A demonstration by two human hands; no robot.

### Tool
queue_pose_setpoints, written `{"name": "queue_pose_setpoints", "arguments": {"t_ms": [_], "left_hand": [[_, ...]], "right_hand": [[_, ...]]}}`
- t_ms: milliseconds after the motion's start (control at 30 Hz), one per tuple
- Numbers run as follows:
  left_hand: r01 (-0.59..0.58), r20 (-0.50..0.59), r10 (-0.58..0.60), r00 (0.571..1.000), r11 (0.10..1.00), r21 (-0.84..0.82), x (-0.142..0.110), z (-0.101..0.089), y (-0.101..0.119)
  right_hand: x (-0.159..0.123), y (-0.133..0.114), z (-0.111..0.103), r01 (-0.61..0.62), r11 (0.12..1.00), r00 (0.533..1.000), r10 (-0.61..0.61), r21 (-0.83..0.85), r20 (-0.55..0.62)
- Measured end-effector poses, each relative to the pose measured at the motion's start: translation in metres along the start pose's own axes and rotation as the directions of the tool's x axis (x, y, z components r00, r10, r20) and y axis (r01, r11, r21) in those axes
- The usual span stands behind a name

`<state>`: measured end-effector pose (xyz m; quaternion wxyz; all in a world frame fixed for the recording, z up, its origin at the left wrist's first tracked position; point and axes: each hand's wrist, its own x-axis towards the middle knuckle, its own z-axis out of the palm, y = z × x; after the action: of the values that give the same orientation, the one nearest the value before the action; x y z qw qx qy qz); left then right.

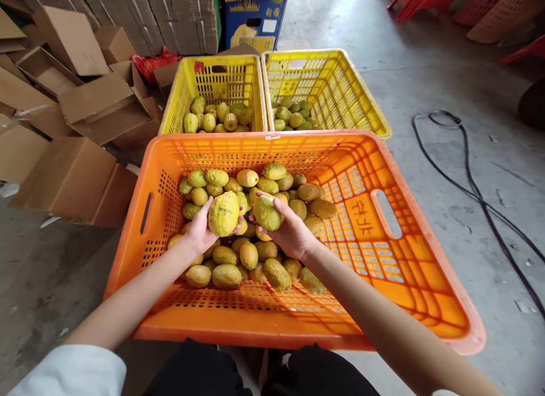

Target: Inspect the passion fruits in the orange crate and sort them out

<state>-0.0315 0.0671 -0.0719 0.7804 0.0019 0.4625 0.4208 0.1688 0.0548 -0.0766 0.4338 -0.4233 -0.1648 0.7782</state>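
Note:
My left hand (pixel 202 228) holds a large, wrinkled yellow fruit (pixel 223 214), its fingers curled round the side and underneath. In my right hand (pixel 293 228) is a rounder, greener fruit (pixel 268 213), gripped between thumb and fingers. Both hands are raised over an orange plastic crate (pixel 361 214), with the two fruits close together but apart. Many loose oval fruits (pixel 226 275), yellow to green and some brownish, lie heaped in the crate's left and middle part. The fingertips behind each held fruit are partly hidden.
Beyond the orange crate stand two yellow crates, the left (pixel 170 109) and right (pixel 340 83), each with several fruits inside. Opened cardboard boxes (pixel 63 174) crowd the left floor. A blue carton (pixel 272 12) stands behind. A black cable (pixel 472 186) lies at right.

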Motion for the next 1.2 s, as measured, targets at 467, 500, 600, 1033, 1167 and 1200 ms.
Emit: {"name": "queue_pose_setpoints", "arguments": {"t_ms": [467, 500, 600, 1033, 1167, 1200], "left_hand": [[-0.167, 0.022, 0.166, 0.986, 0.973, 0.158, 0.005, -0.011, -0.007], [-0.174, 0.016, 0.174, 0.985, 0.972, 0.16, 0.006, -0.012, -0.008], [-0.207, 0.001, 0.209, 0.978, 0.967, 0.151, 0.01, -0.016, -0.01], [-0.065, -0.095, 0.066, 0.993, 0.998, 0.013, 0.005, 0.001, -0.002], [-0.052, -0.09, 0.05, 0.995, 0.999, -0.012, 0.004, 0.0, -0.003], [-0.054, -0.086, 0.052, 0.995, 0.998, -0.022, 0.004, -0.001, -0.003]], "right_hand": [[0.003, 0.0, 0.005, 0.05, 0.997, 0.965, -0.035, 0.052, -0.261], [0.004, 0.001, 0.004, 0.047, 0.997, 0.965, -0.032, 0.054, -0.259], [0.006, 0.002, 0.003, 0.026, 0.997, 0.965, -0.006, 0.074, -0.262], [0.006, -0.001, -0.001, -0.048, 0.997, 0.968, 0.06, 0.057, -0.242], [0.007, 0.0, -0.003, -0.057, 0.998, 0.965, 0.065, 0.039, -0.255], [0.007, 0.001, -0.004, -0.057, 0.998, 0.965, 0.065, 0.037, -0.256]]}}
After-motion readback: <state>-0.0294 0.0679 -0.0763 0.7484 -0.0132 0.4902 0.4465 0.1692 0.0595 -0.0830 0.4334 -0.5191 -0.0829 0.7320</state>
